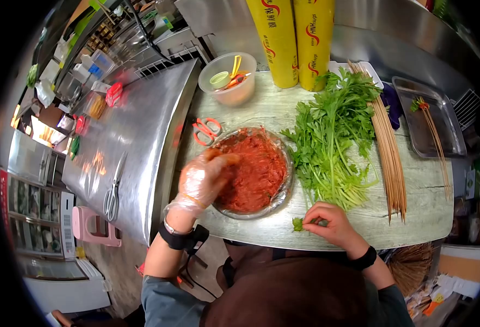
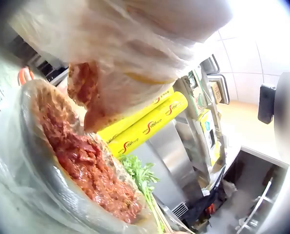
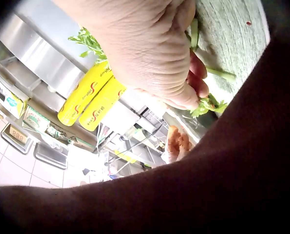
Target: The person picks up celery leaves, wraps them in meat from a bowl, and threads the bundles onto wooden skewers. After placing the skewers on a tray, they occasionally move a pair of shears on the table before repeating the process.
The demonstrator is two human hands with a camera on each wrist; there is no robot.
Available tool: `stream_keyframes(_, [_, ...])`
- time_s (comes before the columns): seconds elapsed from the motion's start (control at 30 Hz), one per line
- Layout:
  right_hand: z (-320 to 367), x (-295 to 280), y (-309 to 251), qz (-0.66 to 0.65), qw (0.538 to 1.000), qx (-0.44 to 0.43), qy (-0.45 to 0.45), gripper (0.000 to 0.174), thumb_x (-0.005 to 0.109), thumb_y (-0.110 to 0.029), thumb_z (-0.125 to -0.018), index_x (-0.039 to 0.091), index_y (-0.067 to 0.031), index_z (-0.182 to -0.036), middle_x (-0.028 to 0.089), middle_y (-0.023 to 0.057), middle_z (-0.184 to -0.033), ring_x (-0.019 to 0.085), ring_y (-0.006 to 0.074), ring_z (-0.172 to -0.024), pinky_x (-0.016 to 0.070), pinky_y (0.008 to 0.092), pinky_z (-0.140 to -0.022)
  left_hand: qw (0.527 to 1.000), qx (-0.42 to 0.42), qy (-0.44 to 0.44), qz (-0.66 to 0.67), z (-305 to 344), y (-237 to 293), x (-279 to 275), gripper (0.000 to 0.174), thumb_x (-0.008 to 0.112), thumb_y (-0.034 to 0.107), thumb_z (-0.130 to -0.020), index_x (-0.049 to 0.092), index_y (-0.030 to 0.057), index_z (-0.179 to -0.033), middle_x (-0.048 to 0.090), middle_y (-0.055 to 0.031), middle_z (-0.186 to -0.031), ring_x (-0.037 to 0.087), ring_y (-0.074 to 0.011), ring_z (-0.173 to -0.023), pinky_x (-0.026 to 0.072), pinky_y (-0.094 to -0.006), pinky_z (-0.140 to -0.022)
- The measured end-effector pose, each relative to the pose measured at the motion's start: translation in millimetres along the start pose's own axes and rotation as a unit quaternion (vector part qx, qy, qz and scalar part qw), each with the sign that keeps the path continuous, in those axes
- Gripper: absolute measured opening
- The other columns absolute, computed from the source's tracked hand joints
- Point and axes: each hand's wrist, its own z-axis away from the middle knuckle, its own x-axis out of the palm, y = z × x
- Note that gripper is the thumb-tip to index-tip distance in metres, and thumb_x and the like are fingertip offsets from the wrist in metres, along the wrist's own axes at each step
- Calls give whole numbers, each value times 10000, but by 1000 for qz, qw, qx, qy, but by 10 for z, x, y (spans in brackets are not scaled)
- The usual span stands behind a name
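Note:
A plastic-lined bowl [image 1: 216, 211] of red minced meat [image 1: 256, 173] stands mid-table. Above its left side is my left hand [image 1: 200, 179] in a clear glove, its fingers bent and smeared with meat; whether they hold a bit of it, I cannot tell. The left wrist view shows the gloved hand [image 2: 135, 53] over the meat [image 2: 86, 165]. Near the front edge my right hand [image 1: 331, 223], bare, pinches a small green leaf [image 1: 297, 224]. That leaf [image 3: 209, 106] pokes out past the fingertips in the right wrist view. Leafy celery [image 1: 332, 141] lies just beyond this hand.
Wooden skewers [image 1: 389, 163] lie right of the celery, beside a metal tray [image 1: 430, 117] with several skewers. Two yellow rolls [image 1: 275, 43] stand at the back, near a plastic tub [image 1: 226, 95]. Orange-handled scissors [image 1: 207, 131] lie behind the bowl. A steel counter [image 1: 136, 131] adjoins on the left.

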Motion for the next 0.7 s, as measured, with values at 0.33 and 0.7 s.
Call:
stream_keyframes(0.33, [0,0,-8,1,1000,6,1,82,692,-64,-800,652,-36,-867,616,48,-850,595,128,-726,478,234,-613,839,-207,-8,504,-27,-14,275,154,586,85,-896,593,-24,-1006,623,-73,-887,622,-140,-756,539,-255,-649])
stream_keyframes(0.7, [15,15,-110,-17,1000,25,10,87,705,-60,-792,650,-40,-857,620,38,-840,595,127,-723,477,236,-620,713,-172,55,678,114,184,356,285,525,215,-954,545,-34,-1091,618,-170,-1053,643,-306,-962,558,-398,-810])
